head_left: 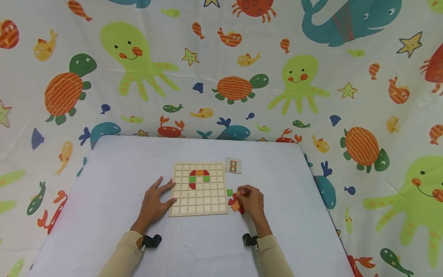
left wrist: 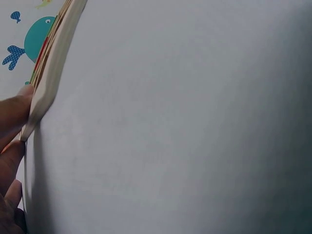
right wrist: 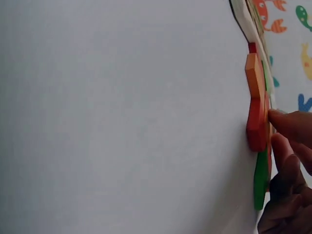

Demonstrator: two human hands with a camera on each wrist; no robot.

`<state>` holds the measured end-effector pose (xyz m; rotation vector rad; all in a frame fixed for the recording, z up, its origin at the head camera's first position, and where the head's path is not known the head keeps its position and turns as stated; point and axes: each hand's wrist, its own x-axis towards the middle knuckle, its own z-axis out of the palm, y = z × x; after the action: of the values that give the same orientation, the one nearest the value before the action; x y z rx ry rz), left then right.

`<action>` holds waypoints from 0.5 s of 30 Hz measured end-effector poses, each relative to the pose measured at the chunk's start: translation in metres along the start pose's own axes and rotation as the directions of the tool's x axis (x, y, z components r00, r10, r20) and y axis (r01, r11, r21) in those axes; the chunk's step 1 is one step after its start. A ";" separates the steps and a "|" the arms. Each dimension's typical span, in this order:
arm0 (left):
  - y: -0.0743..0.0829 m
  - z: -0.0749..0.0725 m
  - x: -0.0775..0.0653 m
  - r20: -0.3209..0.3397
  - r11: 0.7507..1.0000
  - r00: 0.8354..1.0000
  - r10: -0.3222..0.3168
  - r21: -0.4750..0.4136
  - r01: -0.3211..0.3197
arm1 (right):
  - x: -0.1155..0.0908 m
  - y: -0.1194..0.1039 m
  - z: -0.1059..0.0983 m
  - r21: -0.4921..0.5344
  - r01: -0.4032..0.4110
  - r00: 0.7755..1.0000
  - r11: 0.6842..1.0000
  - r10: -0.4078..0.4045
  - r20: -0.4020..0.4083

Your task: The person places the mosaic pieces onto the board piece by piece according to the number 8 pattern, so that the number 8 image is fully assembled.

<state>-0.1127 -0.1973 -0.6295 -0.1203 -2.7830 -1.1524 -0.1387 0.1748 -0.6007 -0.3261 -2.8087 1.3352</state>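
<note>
A square wooden grid board (head_left: 199, 201) lies on the table. Red, green and orange tiles form an arch in its upper part, with a red rounded tile (head_left: 192, 186) at the arch's lower left. My left hand (head_left: 155, 202) rests at the board's left edge, thumb and fingers spread and touching it; the left wrist view shows fingertips (left wrist: 22, 105) against the rim. To the right of the board, my right hand (head_left: 253, 199) pinches a small orange tile (head_left: 238, 192) above a loose pile. In that pile lie red tiles, another orange tile (head_left: 235, 207) and a green tile (head_left: 230, 192).
A small pattern card (head_left: 233, 165) showing a grid with coloured shapes lies beyond the board's upper right corner. White cloth covers the table (head_left: 277, 165). Behind it hangs a curtain (head_left: 214, 127) printed with sea animals.
</note>
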 end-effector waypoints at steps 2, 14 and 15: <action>0.000 0.000 0.000 0.002 1.000 1.000 -0.002 0.000 0.002 | -0.001 0.002 -0.002 -0.009 -0.011 1.000 1.000 0.011 -0.001; -0.001 0.000 0.001 0.027 1.000 0.999 -0.021 0.009 0.021 | -0.008 0.004 -0.009 -0.074 -0.018 1.000 0.997 0.016 -0.025; -0.001 0.000 0.001 0.029 1.000 0.999 -0.023 0.009 0.022 | -0.008 0.004 -0.010 -0.082 -0.015 1.000 0.997 0.013 -0.028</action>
<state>-0.1138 -0.1977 -0.6302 -0.1059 -2.8215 -1.1520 -0.1288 0.1832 -0.5968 -0.3643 -2.8487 1.2105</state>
